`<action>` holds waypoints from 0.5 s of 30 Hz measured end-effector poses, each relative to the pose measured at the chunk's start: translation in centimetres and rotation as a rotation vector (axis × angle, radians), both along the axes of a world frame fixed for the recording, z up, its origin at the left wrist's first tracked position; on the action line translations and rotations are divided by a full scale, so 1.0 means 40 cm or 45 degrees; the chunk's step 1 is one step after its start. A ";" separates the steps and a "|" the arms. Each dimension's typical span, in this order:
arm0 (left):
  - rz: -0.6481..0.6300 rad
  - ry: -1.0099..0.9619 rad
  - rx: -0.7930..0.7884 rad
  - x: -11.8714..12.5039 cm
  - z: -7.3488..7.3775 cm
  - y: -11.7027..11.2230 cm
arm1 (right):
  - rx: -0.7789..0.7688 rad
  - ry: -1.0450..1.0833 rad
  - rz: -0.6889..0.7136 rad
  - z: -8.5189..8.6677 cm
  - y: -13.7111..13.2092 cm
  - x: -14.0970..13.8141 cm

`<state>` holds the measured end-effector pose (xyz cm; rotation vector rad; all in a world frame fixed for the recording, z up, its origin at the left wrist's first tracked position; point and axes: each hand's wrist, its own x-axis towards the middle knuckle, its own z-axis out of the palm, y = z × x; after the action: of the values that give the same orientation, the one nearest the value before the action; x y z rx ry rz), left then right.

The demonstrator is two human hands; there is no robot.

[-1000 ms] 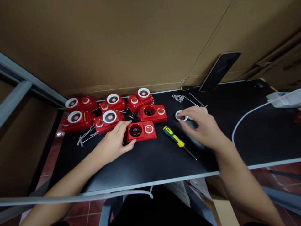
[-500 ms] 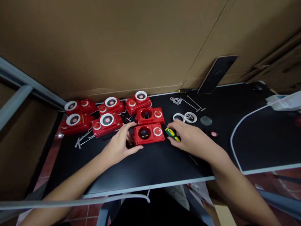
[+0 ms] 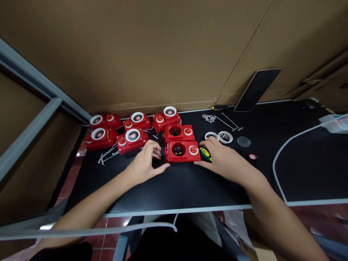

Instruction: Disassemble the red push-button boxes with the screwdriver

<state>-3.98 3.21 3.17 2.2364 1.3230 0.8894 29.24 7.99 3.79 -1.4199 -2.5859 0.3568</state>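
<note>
Bringing my right hand [image 3: 223, 157] from white ring [image 3: 211, 133] to screwdriver [image 3: 206, 153], fingers curled, grip unclear, leaves the red housing [image 3: 182, 153] flanked; left hand [image 3: 145, 161] opposite, fingers apart, behind the table's front edge [image 3: 190, 210].

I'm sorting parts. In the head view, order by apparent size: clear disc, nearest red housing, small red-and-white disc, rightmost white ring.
1. Nearest red housing
2. Rightmost white ring and clear disc: look alike
3. Small red-and-white disc
</note>
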 end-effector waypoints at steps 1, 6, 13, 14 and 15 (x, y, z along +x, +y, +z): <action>0.031 0.053 0.026 -0.017 0.023 0.003 | 0.012 -0.023 0.004 -0.004 0.002 -0.004; 0.345 0.510 0.255 -0.138 0.124 0.042 | 0.024 -0.051 0.017 -0.015 0.007 -0.007; 0.346 0.769 0.178 -0.183 0.130 0.056 | -0.091 0.145 0.107 -0.027 0.022 0.050; 0.351 0.785 0.176 -0.179 0.126 0.053 | -0.108 0.166 0.110 -0.029 0.025 0.057; 0.351 0.805 0.172 -0.177 0.122 0.051 | -0.122 0.186 0.108 -0.031 0.028 0.062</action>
<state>-11.05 5.27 8.03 2.6009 1.9285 0.3541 31.72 9.11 2.56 -1.2642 -2.5455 0.5816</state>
